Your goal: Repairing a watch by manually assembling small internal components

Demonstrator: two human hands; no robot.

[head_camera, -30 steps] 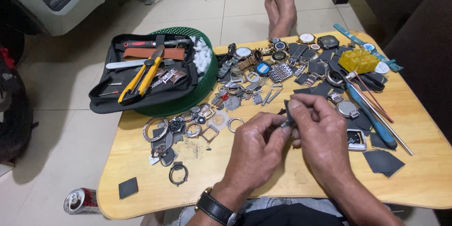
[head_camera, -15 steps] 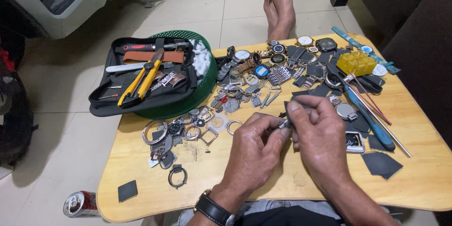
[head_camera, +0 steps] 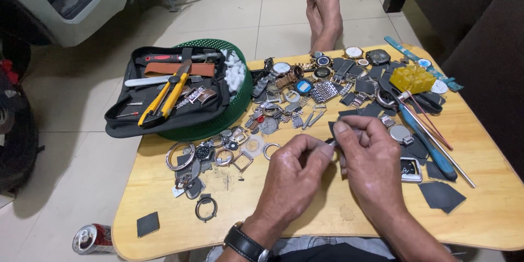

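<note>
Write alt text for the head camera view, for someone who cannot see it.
Two hands, left hand and right hand, pinch a small dark part together over a wooden table strewn with watch parts. A green basket holds a black tool pouch with yellow-handled pliers.

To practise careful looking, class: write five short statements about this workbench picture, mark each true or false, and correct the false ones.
1. Both hands meet over the wooden table, the left hand and right hand pinching a small dark part between their fingertips. True.
2. The yellow-handled pliers lie on the bare table. False: they rest on the open black tool pouch, which sits on a green basket.
3. A black-strapped wristwatch is on the left wrist. True.
4. A drink can stands upright on the table. False: it is down on the floor by the table's near left corner.
5. A yellow plastic block sits at the table's near left corner. False: it is at the far right.
</note>
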